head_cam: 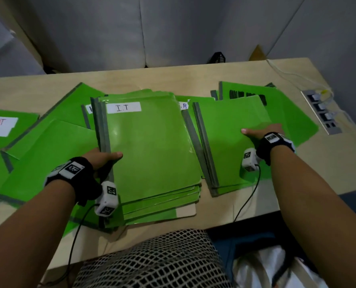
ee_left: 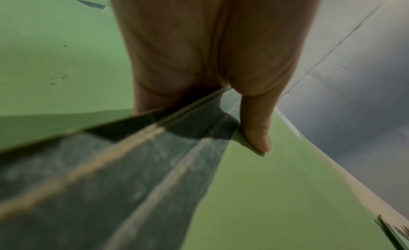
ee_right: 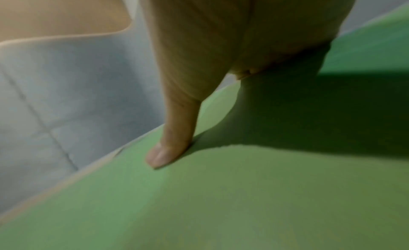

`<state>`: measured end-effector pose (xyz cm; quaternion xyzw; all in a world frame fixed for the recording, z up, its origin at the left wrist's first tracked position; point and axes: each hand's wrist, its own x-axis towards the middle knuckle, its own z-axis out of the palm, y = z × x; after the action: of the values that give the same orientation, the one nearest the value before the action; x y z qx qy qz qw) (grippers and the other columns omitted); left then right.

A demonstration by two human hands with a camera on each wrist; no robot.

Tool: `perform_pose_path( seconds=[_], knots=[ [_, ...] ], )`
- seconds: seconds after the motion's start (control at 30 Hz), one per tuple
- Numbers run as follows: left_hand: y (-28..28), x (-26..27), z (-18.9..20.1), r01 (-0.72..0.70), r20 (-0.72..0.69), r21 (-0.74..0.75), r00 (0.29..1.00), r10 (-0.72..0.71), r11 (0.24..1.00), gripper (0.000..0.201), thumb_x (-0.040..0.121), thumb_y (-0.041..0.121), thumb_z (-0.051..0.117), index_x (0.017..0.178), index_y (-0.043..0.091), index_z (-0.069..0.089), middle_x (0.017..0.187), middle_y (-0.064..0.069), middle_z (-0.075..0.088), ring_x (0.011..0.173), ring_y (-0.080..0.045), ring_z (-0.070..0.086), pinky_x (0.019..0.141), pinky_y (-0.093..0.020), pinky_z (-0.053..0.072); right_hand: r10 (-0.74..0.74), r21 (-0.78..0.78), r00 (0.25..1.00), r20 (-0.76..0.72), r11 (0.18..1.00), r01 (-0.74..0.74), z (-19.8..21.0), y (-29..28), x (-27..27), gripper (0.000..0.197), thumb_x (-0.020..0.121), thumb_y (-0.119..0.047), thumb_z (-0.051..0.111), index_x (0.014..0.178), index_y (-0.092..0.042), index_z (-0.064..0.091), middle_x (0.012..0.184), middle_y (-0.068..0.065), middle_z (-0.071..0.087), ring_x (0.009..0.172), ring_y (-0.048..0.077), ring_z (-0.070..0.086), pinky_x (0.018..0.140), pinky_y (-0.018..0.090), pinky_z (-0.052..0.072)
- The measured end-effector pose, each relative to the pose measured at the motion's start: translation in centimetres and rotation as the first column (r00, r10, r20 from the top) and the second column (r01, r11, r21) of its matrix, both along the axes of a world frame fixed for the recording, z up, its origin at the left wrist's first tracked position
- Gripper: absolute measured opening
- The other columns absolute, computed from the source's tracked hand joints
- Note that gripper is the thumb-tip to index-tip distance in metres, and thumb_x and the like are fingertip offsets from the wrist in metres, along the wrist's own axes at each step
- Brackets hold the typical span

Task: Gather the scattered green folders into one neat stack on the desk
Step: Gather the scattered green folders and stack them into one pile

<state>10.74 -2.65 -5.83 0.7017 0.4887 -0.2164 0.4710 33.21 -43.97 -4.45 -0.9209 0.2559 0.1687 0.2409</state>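
A stack of green folders (head_cam: 152, 152) lies mid-desk, its top one labelled "I.T". My left hand (head_cam: 105, 157) grips the stack's grey taped spine (ee_left: 110, 183), thumb (ee_left: 254, 131) on the top cover (ee_left: 287, 201) and fingers hidden underneath. To the right lies another green folder (head_cam: 231, 142) with a grey spine. My right hand (head_cam: 262, 132) holds its right edge, thumb (ee_right: 175, 131) pressed on the cover (ee_right: 243, 201) and fingers out of sight below. More green folders are scattered at the left (head_cam: 48, 146) and rear right (head_cam: 276, 104).
A folder with a white label (head_cam: 0, 126) lies at the far left edge. A socket strip (head_cam: 322, 113) with plugs and a cable sits in the desk at right. Bare desk (head_cam: 328, 173) shows at front right. Wrist camera cables hang over the near edge.
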Motion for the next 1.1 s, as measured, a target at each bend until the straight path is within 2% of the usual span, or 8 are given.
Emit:
perform_pose_path(
  seconds=[0.23,0.4,0.5,0.6,0.77,0.9,1.0,1.1],
  knots=[
    [-1.0,-0.2,0.9,-0.013,0.006,0.006,1.0,0.013,1.0,0.076,0.081,0.035,0.073,0.135,-0.009,0.042,0.13,-0.033,0.053,0.11,-0.044,0.057,0.086,-0.046,0.049,-0.085,0.141,0.996,-0.004,0.986,0.085,3.3,-0.7,-2.3,0.074,0.065,-0.039,0.086,0.124,-0.002,0.059,0.129,0.018,0.059,0.106,0.041,0.06,0.09,0.044,0.052],
    [-1.3,-0.4,1.9,-0.029,0.002,-0.035,1.0,0.029,0.999,0.083,0.078,0.039,0.075,0.138,-0.006,0.041,0.138,-0.034,0.046,0.121,-0.05,0.051,0.097,-0.058,0.044,-0.087,0.162,0.977,0.195,0.985,0.055,9.2,1.1,-0.4,0.091,0.055,-0.047,0.088,0.125,0.002,0.056,0.129,0.019,0.061,0.109,0.035,0.062,0.091,0.043,0.052],
    [-1.5,-0.3,2.2,-0.016,-0.021,-0.009,1.0,0.015,1.0,0.08,0.078,0.041,0.074,0.133,-0.008,0.045,0.131,-0.033,0.054,0.118,-0.049,0.054,0.098,-0.059,0.046,0.049,0.088,0.932,0.36,0.992,-0.085,14.0,3.6,1.4,0.067,0.058,-0.053,0.084,0.097,0.0,0.067,0.108,0.015,0.069,0.096,0.029,0.065,0.076,0.037,0.053],
    [-2.1,-0.5,2.8,-0.015,-0.017,-0.028,1.0,0.015,0.999,0.069,0.08,0.039,0.073,0.121,-0.013,0.053,0.106,-0.027,0.063,0.099,-0.04,0.061,0.097,-0.057,0.047,0.074,0.11,0.882,0.466,0.984,-0.14,17.9,6.5,2.3,0.057,0.063,-0.057,0.08,0.063,-0.012,0.044,0.073,0.006,0.055,0.079,0.023,0.053,0.065,0.032,0.041],
    [-1.8,-0.7,3.0,-0.048,0.02,-0.056,0.999,0.049,0.997,0.095,0.071,0.063,0.069,0.133,-0.006,0.047,0.115,-0.023,0.063,0.1,-0.037,0.062,0.085,-0.043,0.05,-0.007,0.326,0.876,0.481,0.93,-0.172,18.3,9.9,2.6,0.092,0.058,-0.056,0.083,0.125,-0.001,0.053,0.129,0.01,0.059,0.116,0.024,0.058,0.094,0.034,0.049],
    [-0.4,-1.1,1.6,-0.185,0.035,-0.232,0.98,0.198,0.955,0.156,0.013,0.089,0.064,0.146,0.013,0.034,0.109,0.0,0.063,0.069,-0.014,0.05,0.069,-0.026,0.041,0.059,0.372,0.954,0.294,0.912,-0.171,12.7,12.1,0.1,0.103,0.041,-0.062,0.084,0.121,-0.002,0.06,0.119,0.011,0.066,0.105,0.025,0.065,0.085,0.035,0.054],
    [-1.1,-1.0,2.1,-0.133,0.024,-0.227,0.99,0.142,0.965,0.156,0.013,0.087,0.062,0.146,0.009,0.034,0.124,-0.01,0.064,0.068,-0.018,0.051,0.064,-0.026,0.043,0.197,0.283,0.971,0.138,0.931,-0.23,8.1,13.2,-3.4,0.066,0.068,-0.047,0.081,0.11,-0.002,0.058,0.095,0.011,0.063,0.089,0.029,0.061,0.065,0.03,0.047],
    [-1.4,-0.3,1.9,-0.033,0.006,-0.106,0.999,0.034,0.994,0.118,0.045,0.083,0.061,0.124,-0.005,0.052,0.111,-0.023,0.064,0.073,-0.027,0.059,0.073,-0.037,0.051,0.247,0.283,0.968,0.032,0.927,-0.246,4.2,14.0,-6.2,0.08,0.076,-0.044,0.076,0.134,0.002,0.045,0.12,0.018,0.06,0.106,0.033,0.06,0.077,0.034,0.049]
  ],
)
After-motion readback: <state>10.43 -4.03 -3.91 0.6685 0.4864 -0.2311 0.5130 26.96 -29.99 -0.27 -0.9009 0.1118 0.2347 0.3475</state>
